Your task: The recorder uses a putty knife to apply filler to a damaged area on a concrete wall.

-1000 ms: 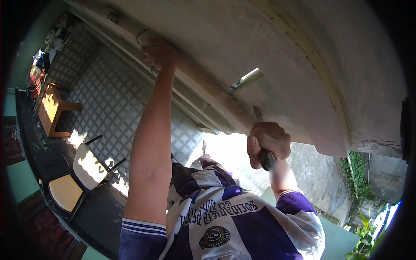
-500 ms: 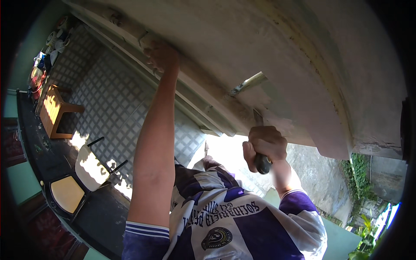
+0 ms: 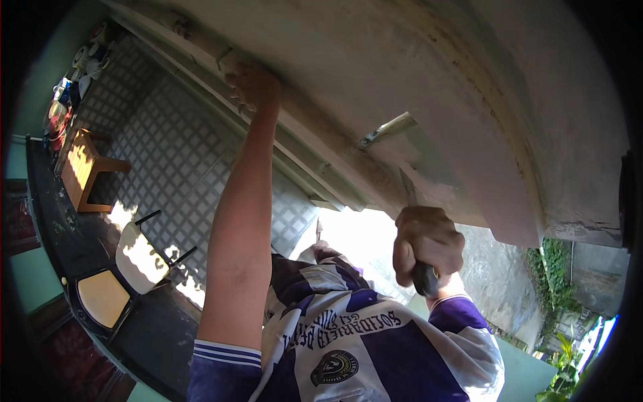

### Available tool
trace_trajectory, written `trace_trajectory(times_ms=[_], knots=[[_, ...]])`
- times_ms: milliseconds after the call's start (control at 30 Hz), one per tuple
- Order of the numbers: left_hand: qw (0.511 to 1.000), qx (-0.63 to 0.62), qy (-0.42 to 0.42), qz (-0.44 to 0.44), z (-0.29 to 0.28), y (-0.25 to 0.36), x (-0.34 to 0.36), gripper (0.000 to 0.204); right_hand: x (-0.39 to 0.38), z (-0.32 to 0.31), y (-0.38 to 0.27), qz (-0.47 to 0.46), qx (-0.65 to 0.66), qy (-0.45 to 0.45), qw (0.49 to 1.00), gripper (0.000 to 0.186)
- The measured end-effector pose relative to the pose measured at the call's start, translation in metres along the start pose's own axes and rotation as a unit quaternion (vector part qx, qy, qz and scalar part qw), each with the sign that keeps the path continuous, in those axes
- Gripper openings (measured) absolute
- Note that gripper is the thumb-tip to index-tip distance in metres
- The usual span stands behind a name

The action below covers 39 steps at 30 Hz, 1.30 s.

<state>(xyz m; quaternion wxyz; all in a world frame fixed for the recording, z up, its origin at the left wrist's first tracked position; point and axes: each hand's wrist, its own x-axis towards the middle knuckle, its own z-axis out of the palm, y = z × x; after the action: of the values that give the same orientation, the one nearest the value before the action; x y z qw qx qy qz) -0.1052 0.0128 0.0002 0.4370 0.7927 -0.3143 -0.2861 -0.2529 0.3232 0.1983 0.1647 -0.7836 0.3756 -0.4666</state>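
Observation:
My right hand (image 3: pixel 429 248) is closed round the dark handle of a scraper (image 3: pixel 408 188). Its narrow metal blade points up at the pale painted surface (image 3: pixel 462 141), by the lower edge. Whether the tip touches is hard to tell. Up and to the left, my left hand (image 3: pixel 256 88) has its fingers curled over the long beam (image 3: pixel 315 124) along that surface, my arm stretched out. Between the hands, a light, chipped strip (image 3: pixel 387 129) and a greenish patch (image 3: pixel 418 151) show on the surface.
Below left are a wooden stool (image 3: pixel 84 167), a chair with a tan seat (image 3: pixel 104 299) and a tiled floor (image 3: pixel 174 134). Several cluttered items (image 3: pixel 60 110) line the far left wall. Green plants (image 3: pixel 562 368) grow at the lower right, beside a concrete surface (image 3: pixel 499 281).
My right hand has drawn the scraper down and to the right, toward me. My left hand stays on the beam, almost unmoved.

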Motion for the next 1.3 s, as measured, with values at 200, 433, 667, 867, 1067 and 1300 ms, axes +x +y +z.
trace_trajectory(times_ms=[200, 433, 667, 867, 1067, 1300], knots=[[1.0, 0.0, 0.002, -0.005, 0.005, 0.005, -0.003, 0.064, 0.01, -0.002, 0.008, 0.001, -0.034, 0.0, 0.999, 0.027], [0.999, -0.02, -0.013, -0.022, 0.013, 0.015, -0.013, 0.063, 0.006, -0.002, 0.023, 0.026, -0.089, 0.018, 0.996, 0.033], [0.999, -0.038, -0.006, -0.036, 0.005, 0.014, -0.014, 0.061, 0.008, 0.011, 0.04, 0.062, -0.139, -0.001, 0.988, 0.031], [0.999, -0.004, -0.007, -0.045, -0.004, 0.012, -0.005, 0.063, 0.011, 0.016, 0.031, 0.059, -0.103, -0.02, 0.993, 0.032], [0.998, -0.043, 0.005, -0.053, -0.004, 0.019, -0.014, 0.063, 0.01, 0.007, 0.012, -0.014, -0.061, -0.047, 0.997, 0.029], [0.999, -0.022, -0.009, -0.046, -0.004, 0.022, -0.016, 0.063, -0.001, 0.004, 0.028, 0.124, -0.109, 0.0, 0.986, 0.028]])
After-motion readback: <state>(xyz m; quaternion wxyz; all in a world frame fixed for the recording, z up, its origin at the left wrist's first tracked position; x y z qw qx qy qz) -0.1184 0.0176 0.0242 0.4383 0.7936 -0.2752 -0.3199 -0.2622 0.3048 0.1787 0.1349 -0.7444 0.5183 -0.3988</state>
